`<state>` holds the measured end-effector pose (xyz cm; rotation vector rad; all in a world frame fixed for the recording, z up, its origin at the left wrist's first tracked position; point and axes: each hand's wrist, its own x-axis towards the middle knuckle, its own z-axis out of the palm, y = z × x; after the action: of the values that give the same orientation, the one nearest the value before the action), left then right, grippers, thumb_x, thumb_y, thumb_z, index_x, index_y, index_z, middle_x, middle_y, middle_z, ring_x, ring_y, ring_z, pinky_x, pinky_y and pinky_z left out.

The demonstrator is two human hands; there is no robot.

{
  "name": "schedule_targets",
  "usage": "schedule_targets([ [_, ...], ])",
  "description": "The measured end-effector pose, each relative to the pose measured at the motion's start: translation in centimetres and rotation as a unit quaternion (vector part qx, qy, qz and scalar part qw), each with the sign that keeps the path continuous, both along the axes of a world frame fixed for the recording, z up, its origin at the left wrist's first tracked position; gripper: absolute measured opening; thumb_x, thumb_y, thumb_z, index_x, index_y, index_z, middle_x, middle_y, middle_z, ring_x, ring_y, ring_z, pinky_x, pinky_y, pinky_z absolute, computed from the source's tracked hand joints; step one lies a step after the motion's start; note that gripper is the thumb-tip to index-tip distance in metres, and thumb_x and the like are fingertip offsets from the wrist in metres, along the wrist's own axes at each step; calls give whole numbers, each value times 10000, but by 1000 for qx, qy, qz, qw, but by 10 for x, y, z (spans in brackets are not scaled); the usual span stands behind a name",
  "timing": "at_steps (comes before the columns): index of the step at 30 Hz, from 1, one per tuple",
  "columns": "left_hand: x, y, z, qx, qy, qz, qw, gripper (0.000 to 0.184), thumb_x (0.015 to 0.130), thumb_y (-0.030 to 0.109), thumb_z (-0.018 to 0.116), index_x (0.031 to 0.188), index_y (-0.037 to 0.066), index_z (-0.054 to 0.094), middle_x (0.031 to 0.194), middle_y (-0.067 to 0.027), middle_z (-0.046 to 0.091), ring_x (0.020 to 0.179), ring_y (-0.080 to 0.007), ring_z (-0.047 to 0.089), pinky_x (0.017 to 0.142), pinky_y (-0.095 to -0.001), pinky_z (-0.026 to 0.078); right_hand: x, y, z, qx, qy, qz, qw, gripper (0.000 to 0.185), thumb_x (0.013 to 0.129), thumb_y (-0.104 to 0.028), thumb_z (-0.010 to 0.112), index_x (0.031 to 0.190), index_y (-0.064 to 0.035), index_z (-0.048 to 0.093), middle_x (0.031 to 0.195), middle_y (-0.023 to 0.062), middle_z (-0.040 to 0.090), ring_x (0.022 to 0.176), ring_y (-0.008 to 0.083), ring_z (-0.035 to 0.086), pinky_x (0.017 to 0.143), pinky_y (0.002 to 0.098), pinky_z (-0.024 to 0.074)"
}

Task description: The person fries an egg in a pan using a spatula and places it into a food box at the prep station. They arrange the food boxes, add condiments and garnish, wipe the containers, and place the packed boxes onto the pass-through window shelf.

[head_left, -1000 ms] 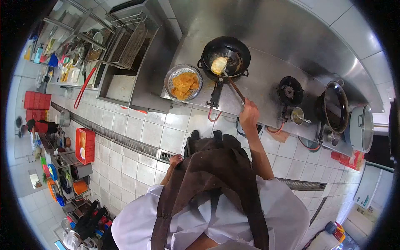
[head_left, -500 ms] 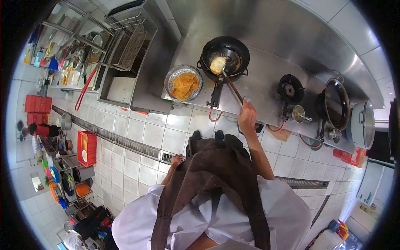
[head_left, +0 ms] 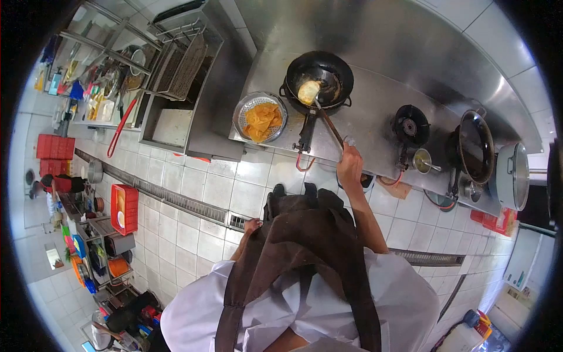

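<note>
My right hand (head_left: 350, 162) is closed round the end of a long-handled spatula (head_left: 330, 124). The spatula's head meets a pale, egg-like piece of food (head_left: 309, 92) inside a black wok (head_left: 339, 72). To the left of the wok, a perforated metal bowl (head_left: 240, 119) holds orange-brown fried pieces (head_left: 262, 122). My left hand (head_left: 253, 224) hangs low beside the brown apron (head_left: 293, 234); its fingers look curled, but whether they hold anything is too small to make out.
A burner (head_left: 411, 126), a small pot with a spoon (head_left: 421, 161), a large dark wok (head_left: 475, 146) and a lidded pot (head_left: 512, 176) stand to the right. Fryer baskets (head_left: 185, 67) are at the upper left. Another person (head_left: 58, 183) is at the far left.
My right hand has moved slightly down along with the spatula since the earliest frame. The food stays in the wok, and the whole view has shifted a little.
</note>
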<state>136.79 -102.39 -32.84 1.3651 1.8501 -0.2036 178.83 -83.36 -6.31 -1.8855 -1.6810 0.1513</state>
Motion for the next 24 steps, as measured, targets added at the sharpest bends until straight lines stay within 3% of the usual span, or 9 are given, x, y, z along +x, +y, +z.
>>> schedule_targets([
  [5, -6, 2, -11, -39, -38, 61, 997, 355, 736, 368, 680, 1042, 191, 657, 955, -27, 676, 871, -204, 651, 768, -328, 518, 1, 0, -4, 12, -13, 10, 1000, 377, 625, 115, 557, 1001, 97, 577, 789, 220, 583, 764, 370, 584, 685, 432, 476],
  [8, 1, 4, 1, -19, 1, -18, 1000, 317, 774, 335, 636, 1038, 162, 661, 939, -19, 684, 840, -172, 654, 735, -314, 518, 1, -1, -4, 22, -21, 12, 999, 386, 623, 117, 565, 1008, 95, 574, 792, 218, 583, 770, 368, 585, 679, 432, 475],
  [16, 0, 6, -6, -10, 30, -90, 995, 295, 753, 394, 617, 985, 217, 664, 936, -43, 673, 849, -242, 644, 733, -373, 512, 1, 0, -5, 10, -14, 10, 1000, 380, 642, 116, 558, 1019, 68, 584, 797, 214, 590, 775, 376, 590, 683, 436, 479],
  [21, -4, 6, -18, -6, 48, -143, 988, 286, 742, 423, 607, 958, 244, 666, 935, -55, 667, 854, -277, 639, 732, -403, 509, 11, 11, 3, -18, 77, -32, 996, 294, 711, 38, 561, 998, 38, 624, 863, 233, 624, 809, 373, 607, 725, 410, 475],
  [24, 0, 9, -13, -27, 42, -78, 996, 275, 736, 419, 615, 946, 245, 657, 943, -60, 663, 885, -280, 633, 742, -407, 505, 29, 30, -2, -73, 122, -48, 989, 297, 702, 31, 571, 992, 22, 638, 885, 224, 635, 842, 365, 613, 756, 416, 481],
])
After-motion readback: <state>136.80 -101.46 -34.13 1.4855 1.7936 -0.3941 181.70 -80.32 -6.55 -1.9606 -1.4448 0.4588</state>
